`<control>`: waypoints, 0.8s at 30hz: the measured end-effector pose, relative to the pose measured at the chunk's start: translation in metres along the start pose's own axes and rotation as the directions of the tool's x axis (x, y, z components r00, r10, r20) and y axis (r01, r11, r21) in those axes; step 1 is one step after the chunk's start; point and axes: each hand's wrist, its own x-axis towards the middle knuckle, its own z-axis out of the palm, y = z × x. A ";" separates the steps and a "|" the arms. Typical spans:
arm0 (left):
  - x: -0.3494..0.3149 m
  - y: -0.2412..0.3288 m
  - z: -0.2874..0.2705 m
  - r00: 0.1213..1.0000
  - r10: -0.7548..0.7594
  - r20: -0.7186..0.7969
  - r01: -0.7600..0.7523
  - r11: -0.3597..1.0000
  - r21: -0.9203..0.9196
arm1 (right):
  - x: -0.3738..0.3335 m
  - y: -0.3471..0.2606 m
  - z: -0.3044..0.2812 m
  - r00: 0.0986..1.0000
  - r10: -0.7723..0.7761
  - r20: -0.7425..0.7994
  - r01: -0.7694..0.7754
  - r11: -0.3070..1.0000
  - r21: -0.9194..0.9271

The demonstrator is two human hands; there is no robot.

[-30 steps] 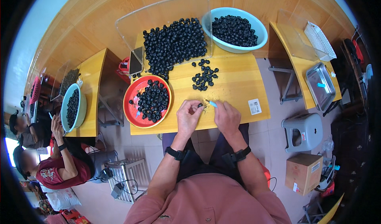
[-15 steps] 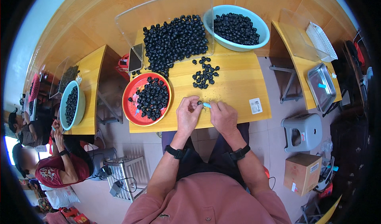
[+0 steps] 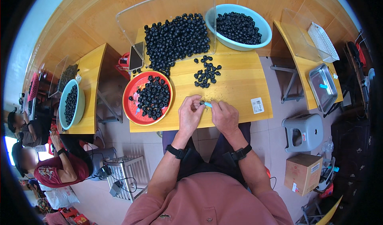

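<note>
Trimming, probably: left hand [image 3: 190, 114] pinches dark bead [image 3: 202, 102], right hand [image 3: 225, 114] pinches blue tool [image 3: 208, 104] at it; next move likely needs steady grip.

The slim tool [image 3: 208, 104] near the middle was light blue; the heaped round pieces [image 3: 177, 39] at twelve o'clock were black; the basin [image 3: 266, 33] at one was pale turquoise; the tray [image 3: 127, 107] at nine was red, yellow-rimmed, with pinkish print inside. The tabletop [image 3: 237, 79] was yellow; the co-worker's shirt [image 3: 77, 167] at eight was maroon with a pale pattern.
</note>
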 end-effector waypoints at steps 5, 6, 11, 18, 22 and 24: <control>-0.001 -0.004 0.001 1.000 -0.012 -0.006 0.012 1.000 -0.017 | 0.001 -0.001 -0.001 1.000 0.006 0.008 -0.006 1.000 -0.002; -0.001 -0.005 0.002 1.000 -0.012 -0.005 0.012 1.000 -0.017 | 0.001 -0.001 -0.001 1.000 0.007 0.008 -0.007 1.000 -0.002; -0.004 -0.016 0.001 0.998 -0.054 -0.018 0.049 0.979 -0.199 | 0.005 -0.002 -0.002 0.990 0.107 0.091 -0.103 0.994 -0.046; -0.001 -0.002 -0.001 0.990 0.057 -0.128 -0.074 0.988 -0.133 | 0.005 -0.003 0.004 0.998 0.061 0.000 -0.061 0.998 -0.001; -0.004 0.007 -0.012 0.973 0.172 -0.155 -0.162 0.984 0.074 | 0.000 -0.001 0.002 0.995 0.098 0.001 -0.098 0.994 -0.056; -0.001 0.012 -0.028 0.939 0.286 -0.190 -0.243 0.945 0.221 | -0.001 0.000 0.003 0.996 0.092 -0.018 -0.093 0.994 -0.066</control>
